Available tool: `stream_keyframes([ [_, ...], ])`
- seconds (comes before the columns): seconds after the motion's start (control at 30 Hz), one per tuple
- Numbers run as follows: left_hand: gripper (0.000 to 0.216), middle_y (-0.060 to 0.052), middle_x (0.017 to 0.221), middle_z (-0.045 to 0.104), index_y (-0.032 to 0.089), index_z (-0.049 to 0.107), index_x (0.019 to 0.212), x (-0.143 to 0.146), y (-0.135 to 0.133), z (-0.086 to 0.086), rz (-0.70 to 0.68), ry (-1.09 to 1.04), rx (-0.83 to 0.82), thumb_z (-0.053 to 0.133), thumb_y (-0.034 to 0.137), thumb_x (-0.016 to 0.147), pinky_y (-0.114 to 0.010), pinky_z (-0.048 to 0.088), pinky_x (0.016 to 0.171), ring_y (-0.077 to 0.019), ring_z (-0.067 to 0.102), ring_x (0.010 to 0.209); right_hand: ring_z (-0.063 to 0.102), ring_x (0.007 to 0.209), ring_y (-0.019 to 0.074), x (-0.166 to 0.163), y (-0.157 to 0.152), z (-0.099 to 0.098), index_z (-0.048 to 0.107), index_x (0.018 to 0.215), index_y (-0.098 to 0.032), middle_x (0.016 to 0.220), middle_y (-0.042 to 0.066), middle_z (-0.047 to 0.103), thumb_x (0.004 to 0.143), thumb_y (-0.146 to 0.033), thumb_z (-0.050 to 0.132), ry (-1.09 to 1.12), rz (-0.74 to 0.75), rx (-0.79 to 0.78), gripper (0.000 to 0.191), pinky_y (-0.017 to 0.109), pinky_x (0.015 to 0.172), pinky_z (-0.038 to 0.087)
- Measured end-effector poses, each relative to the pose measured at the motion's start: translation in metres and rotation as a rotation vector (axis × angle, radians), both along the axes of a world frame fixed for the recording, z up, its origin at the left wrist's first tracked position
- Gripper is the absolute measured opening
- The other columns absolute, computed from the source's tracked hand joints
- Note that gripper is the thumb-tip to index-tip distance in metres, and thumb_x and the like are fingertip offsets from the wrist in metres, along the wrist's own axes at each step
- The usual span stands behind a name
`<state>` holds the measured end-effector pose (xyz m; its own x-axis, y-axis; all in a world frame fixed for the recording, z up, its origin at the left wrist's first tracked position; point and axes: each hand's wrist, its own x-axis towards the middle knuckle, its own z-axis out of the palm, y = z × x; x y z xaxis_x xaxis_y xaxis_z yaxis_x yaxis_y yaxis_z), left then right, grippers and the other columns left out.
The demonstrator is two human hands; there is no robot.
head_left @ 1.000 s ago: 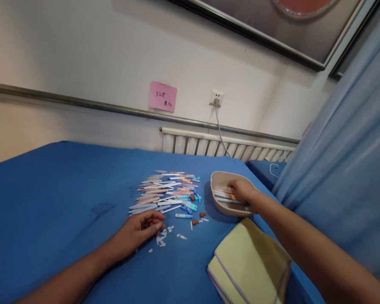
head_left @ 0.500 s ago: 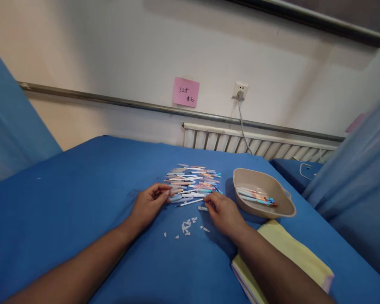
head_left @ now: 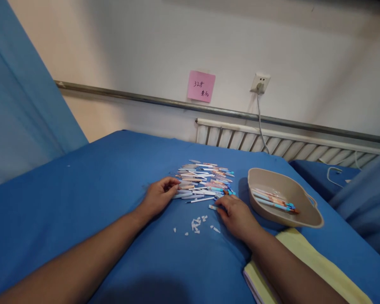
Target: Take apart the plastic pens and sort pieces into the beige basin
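Note:
A pile of small pen parts, white, blue and orange, lies on the blue sheet. My left hand rests at the pile's left edge, its fingers pinching a pale tube there. My right hand sits at the pile's near right corner, fingers curled over a small blue and white piece. A beige bowl to the right holds a few assembled pens. Tiny white bits are scattered between my hands.
A folded yellow cloth lies under my right forearm. Blue curtains hang at the left and far right. A white radiator, a wall socket with a cable and a pink note are on the wall behind.
My right hand has left the bowl and come down at the pile's near right corner. My left hand moved up to the pile's left edge. The view has swung left.

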<state>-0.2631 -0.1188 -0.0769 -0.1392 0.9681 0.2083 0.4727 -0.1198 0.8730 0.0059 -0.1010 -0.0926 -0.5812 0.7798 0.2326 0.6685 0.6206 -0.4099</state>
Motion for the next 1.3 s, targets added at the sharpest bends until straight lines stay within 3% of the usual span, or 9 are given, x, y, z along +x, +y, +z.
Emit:
stream_keyframes([
  [0.17, 0.026, -0.001, 0.081, 0.067, 0.017, 0.064, 0.093, 0.006, -0.007, 0.005, -0.060, 0.208, 0.019, 0.053, 0.037, 0.081, -0.028, 0.047, 0.068, -0.0162, 0.060, 0.072, 0.056, 0.096, 0.0208, 0.001, 0.001, -0.001, 0.062, 0.099, -0.022, 0.096, 0.005, 0.066, 0.086, -0.020, 0.053, -0.004, 0.005, 0.007, 0.016, 0.032, 0.088, 0.040],
  [0.4, 0.021, -0.004, 0.091, 0.067, 0.020, 0.064, 0.095, 0.021, -0.013, 0.003, -0.321, 0.571, 0.090, 0.046, 0.025, 0.086, -0.029, 0.044, 0.077, -0.0184, 0.060, 0.084, 0.056, 0.092, 0.0199, -0.002, -0.002, 0.001, 0.062, 0.096, -0.021, 0.094, 0.005, 0.066, 0.088, -0.021, 0.050, 0.050, 0.027, 0.022, 0.014, 0.031, 0.087, 0.040],
  [0.63, 0.019, -0.005, 0.090, 0.067, 0.021, 0.064, 0.093, 0.028, -0.016, 0.002, -0.349, 0.823, 0.108, 0.047, 0.023, 0.086, -0.031, 0.042, 0.078, -0.0208, 0.058, 0.085, 0.056, 0.087, 0.0183, -0.004, 0.000, 0.000, 0.063, 0.093, -0.021, 0.090, 0.003, 0.066, 0.088, -0.020, 0.050, 0.114, 0.029, -0.014, 0.015, 0.030, 0.080, 0.042],
  [0.97, 0.025, -0.006, 0.090, 0.067, 0.020, 0.064, 0.096, 0.028, -0.016, -0.004, -0.322, 0.814, 0.106, 0.041, 0.027, 0.091, -0.031, 0.044, 0.076, -0.0212, 0.059, 0.085, 0.057, 0.093, 0.0179, -0.003, 0.003, -0.006, 0.061, 0.097, -0.021, 0.094, 0.004, 0.065, 0.086, -0.019, 0.054, 0.156, 0.027, -0.004, 0.013, 0.032, 0.087, 0.042],
  [1.3, 0.023, -0.007, 0.101, 0.067, 0.021, 0.062, 0.105, 0.034, -0.018, -0.004, -0.361, 0.701, 0.047, 0.046, 0.025, 0.088, -0.031, 0.045, 0.080, -0.0217, 0.061, 0.091, 0.057, 0.095, 0.0191, -0.007, -0.001, 0.000, 0.062, 0.099, -0.022, 0.096, 0.004, 0.066, 0.088, -0.021, 0.052, 0.025, 0.084, 0.011, 0.015, 0.033, 0.090, 0.040],
])
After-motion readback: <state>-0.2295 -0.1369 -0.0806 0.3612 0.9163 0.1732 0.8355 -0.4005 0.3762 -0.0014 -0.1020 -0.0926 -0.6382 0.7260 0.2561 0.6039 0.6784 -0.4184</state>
